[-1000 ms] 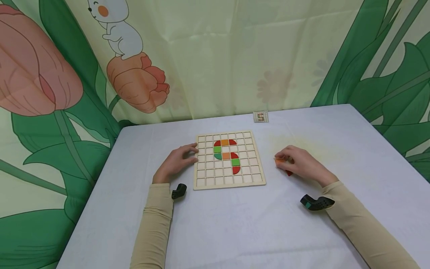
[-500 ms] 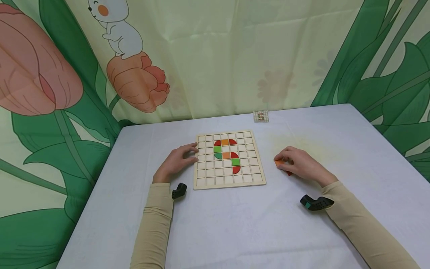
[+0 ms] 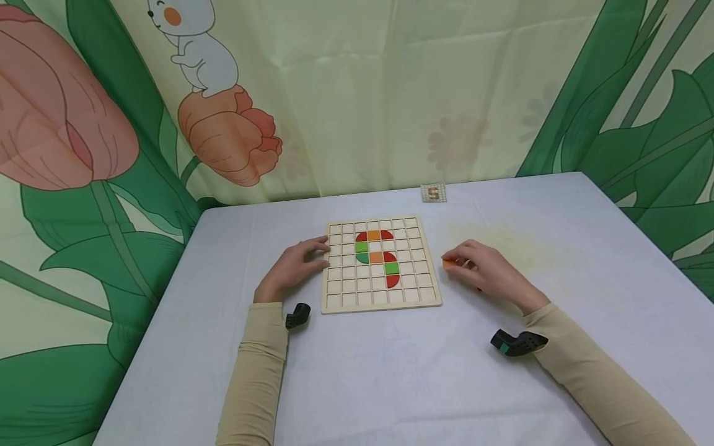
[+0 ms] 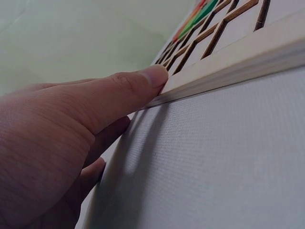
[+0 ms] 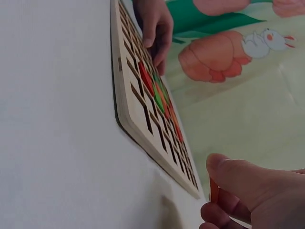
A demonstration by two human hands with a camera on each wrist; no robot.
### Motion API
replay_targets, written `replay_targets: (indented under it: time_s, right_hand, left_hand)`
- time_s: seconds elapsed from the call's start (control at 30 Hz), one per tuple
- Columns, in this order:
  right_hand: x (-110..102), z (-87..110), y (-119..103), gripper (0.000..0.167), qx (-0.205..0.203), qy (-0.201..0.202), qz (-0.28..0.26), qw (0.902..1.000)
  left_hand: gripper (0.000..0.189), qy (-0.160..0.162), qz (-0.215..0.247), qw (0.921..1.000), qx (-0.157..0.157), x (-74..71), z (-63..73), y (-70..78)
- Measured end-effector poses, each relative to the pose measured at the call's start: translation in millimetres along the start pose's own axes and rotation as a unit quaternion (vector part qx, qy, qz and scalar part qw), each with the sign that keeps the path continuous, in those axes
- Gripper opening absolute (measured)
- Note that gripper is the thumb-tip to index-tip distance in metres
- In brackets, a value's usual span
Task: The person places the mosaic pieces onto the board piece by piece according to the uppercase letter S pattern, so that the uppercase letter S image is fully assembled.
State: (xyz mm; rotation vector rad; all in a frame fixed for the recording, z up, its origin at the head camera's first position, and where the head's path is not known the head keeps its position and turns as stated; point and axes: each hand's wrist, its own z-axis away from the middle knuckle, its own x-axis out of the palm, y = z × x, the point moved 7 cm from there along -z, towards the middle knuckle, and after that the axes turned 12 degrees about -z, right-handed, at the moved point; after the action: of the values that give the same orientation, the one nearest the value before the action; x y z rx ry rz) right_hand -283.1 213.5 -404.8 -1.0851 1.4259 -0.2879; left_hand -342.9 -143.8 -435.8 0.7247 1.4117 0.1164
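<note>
A wooden grid board (image 3: 341,303) lies flat on the table, with red, orange and green tiles (image 3: 392,268) set in its cells as an S-like shape. At the board's left edge my left hand (image 3: 292,266) rests, its thumb (image 4: 143,78) touching the rim in the left wrist view. Just off the board's right side, my right hand (image 3: 491,269) pinches an orange tile (image 5: 214,191) between thumb and fingers. A speck of red shows under that hand in the head view; whether it is held or lies on the table I cannot tell.
A small card (image 3: 433,192) with a printed grid pattern lies at the table's back edge. The white-covered table (image 3: 390,378) ends at a hanging curtain (image 3: 357,124) printed with flowers and a rabbit.
My right hand has moved left toward the board with the orange tile. The left hand and the board stay where they were.
</note>
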Motion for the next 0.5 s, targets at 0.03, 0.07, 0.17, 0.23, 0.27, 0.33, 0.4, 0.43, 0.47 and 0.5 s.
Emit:
replay_targets:
  time_s: [0.03, 0.07, 0.17, 0.23, 0.27, 0.33, 0.4, 0.43, 0.47, 0.5]
  right_hand:
    - [3, -1.2, -3, 0.022, -0.003, -0.001, -0.004, 1.0000]
    - [6, -2.9, -5, 0.022, -0.005, -0.002, -0.007, 1.0000]
    - [16, -9.4, -12, 0.023, -0.012, -0.006, -0.016, 0.9998]
    - [24, -15.0, -18, 0.023, -0.017, -0.011, -0.023, 0.9995]
    - [28, -17.7, -21, 0.023, -0.018, -0.016, -0.025, 0.9994]
    - [37, -22.9, -29, 0.023, -0.025, -0.031, -0.026, 0.9989]
    - [47, -28.0, -38, 0.024, -0.036, -0.047, -0.019, 0.9980]
    - [52, -30.3, -43, 0.025, -0.043, -0.055, -0.012, 0.9975]
    - [56, -32.5, -47, 0.026, -0.050, -0.063, -0.005, 0.9968]
    - [61, -34.6, -52, 0.025, -0.059, -0.069, 0.003, 0.9958]
  left_hand:
    - [0.033, 0.000, 0.000, 1.0000, 0.001, 0.0, -0.3, 0.0]
    - [0.033, 0.001, 0.000, 1.0000, 0.002, -0.1, -0.5, 0.1]
    - [0.032, 0.003, 0.000, 1.0000, 0.009, -0.1, -1.1, 0.3]
    - [0.032, 0.004, 0.002, 0.9999, 0.010, -0.2, -1.2, 0.4]
    - [0.032, 0.005, 0.002, 0.9999, 0.011, -0.2, -1.1, 0.5]
    - [0.033, 0.004, 0.002, 0.9999, 0.012, -0.1, -0.8, 0.4]
    - [0.033, 0.004, 0.001, 0.9999, 0.012, 0.0, -0.4, 0.3]
    - [0.033, 0.004, 0.000, 0.9999, 0.012, 0.1, -0.2, 0.3]
    - [0.033, 0.004, -0.001, 0.9999, 0.011, 0.1, -0.1, 0.1]
    - [0.033, 0.005, -0.002, 0.9999, 0.010, 0.2, -0.1, -0.1]
